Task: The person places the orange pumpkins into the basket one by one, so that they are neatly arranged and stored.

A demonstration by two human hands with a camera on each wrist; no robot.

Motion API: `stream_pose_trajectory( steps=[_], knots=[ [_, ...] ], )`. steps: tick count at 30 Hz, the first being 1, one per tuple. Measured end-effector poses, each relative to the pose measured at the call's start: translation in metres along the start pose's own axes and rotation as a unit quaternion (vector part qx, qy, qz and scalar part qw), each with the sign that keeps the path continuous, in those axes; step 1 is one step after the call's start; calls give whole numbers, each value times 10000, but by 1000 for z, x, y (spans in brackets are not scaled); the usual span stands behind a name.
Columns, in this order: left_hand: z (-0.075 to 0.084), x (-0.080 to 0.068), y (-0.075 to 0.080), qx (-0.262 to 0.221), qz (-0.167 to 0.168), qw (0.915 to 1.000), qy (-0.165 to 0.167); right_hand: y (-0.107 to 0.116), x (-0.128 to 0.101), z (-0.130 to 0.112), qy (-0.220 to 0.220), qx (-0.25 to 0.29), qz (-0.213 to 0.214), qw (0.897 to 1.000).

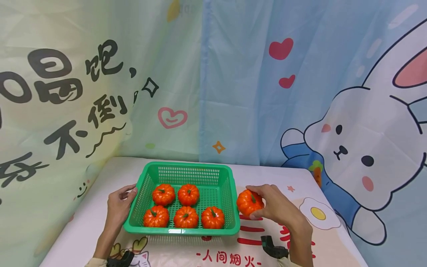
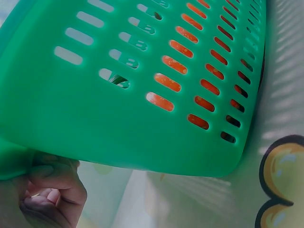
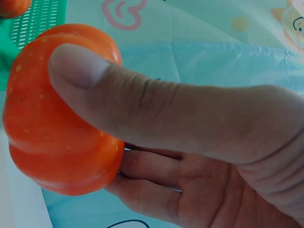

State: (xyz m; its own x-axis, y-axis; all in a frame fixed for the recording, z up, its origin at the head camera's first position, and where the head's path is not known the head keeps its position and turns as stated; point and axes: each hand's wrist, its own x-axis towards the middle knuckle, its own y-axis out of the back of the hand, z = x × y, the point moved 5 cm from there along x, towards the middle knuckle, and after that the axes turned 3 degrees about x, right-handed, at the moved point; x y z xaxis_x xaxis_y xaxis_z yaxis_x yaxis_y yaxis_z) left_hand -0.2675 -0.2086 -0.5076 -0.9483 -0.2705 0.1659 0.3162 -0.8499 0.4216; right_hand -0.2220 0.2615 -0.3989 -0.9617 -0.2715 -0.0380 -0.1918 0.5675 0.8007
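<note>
Cartoon-print tablecloth | left hand grip clasps basket rim | right hand grip pinches pumpkin

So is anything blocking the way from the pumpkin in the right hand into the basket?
Only the basket's right wall lies between. The right hand holds the pumpkin just outside it, and the back right corner inside is free of the five pumpkins.

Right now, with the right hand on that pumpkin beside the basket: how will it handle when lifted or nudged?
Probably light: the right hand holds the toy pumpkin with just thumb and fingers. Its skin looks smooth and glossy, so it may slip in a loose grip. The squat, ribbed shape should sit flat rather than roll, though a hard nudge could slide it.
</note>
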Motion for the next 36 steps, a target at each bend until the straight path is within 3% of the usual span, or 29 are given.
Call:
stream_pose_trajectory(
  steps=[12,28,36],
  knots=[
    [-1,0,2,-25,26,10000,-52,-5,10,-16,295,-38,-38,9996],
    [-1,0,1,-92,20,9999,-39,-14,33,-34,1052,-36,-300,9940],
    [-1,0,0,-146,-8,9999,-74,-24,46,-41,770,-130,-319,9964]
  ],
)
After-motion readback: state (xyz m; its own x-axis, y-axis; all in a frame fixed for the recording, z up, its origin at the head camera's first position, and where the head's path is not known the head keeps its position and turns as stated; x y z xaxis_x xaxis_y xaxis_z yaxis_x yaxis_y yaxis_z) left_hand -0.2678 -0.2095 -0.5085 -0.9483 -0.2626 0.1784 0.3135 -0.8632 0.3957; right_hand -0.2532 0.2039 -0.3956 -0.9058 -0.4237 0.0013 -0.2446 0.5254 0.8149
